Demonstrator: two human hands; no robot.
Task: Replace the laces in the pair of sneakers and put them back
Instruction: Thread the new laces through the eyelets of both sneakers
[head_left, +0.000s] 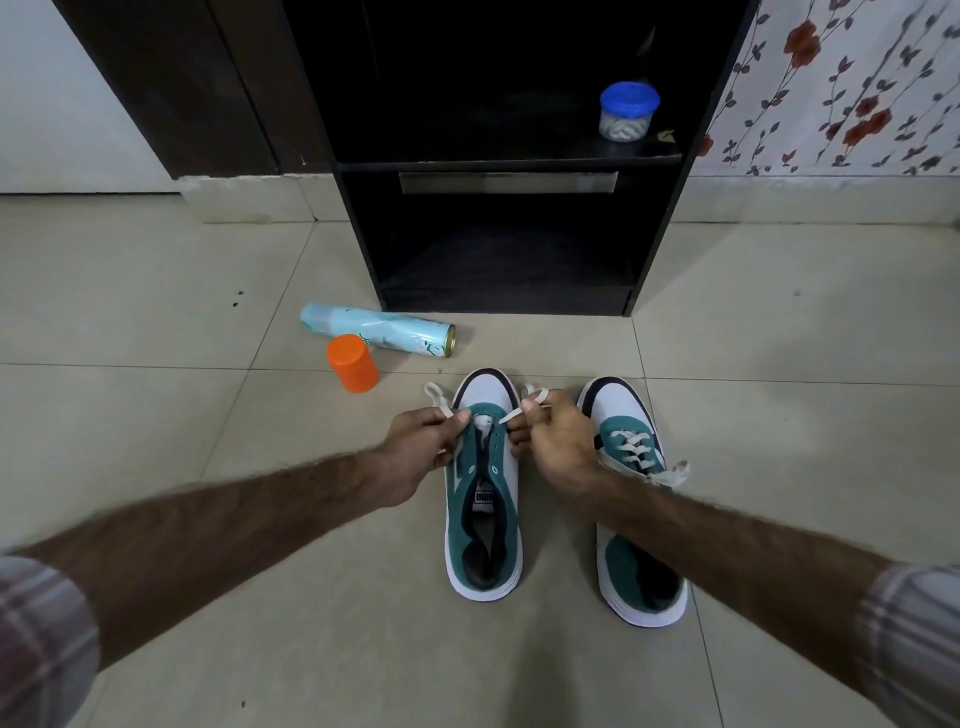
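On floor tiles, teal-white left sneaker (483, 499) nearly unlaced, both hands pinching white lace (435, 397) ends, right sneaker (631, 467) laced

Both sneakers, left sneaker (483, 519) & right sneaker (631, 499), are teal w/ white toes, white soles & navy trim at the tips; lace (436, 397) on the left one & laces (636, 447) on the right are off-white. Spray can (376, 336) is pale aqua w/ a leafy print & gold rim, the cap (353, 362) bright orange, the jar (627, 111) clear w/ a blue lid. Shelf unit (363, 234) is black, floor tiles (156, 312) beige, wallpaper (841, 83) white w/ red flowers on dark vines, sleeves (41, 639) pale plaid w/ reddish lines.
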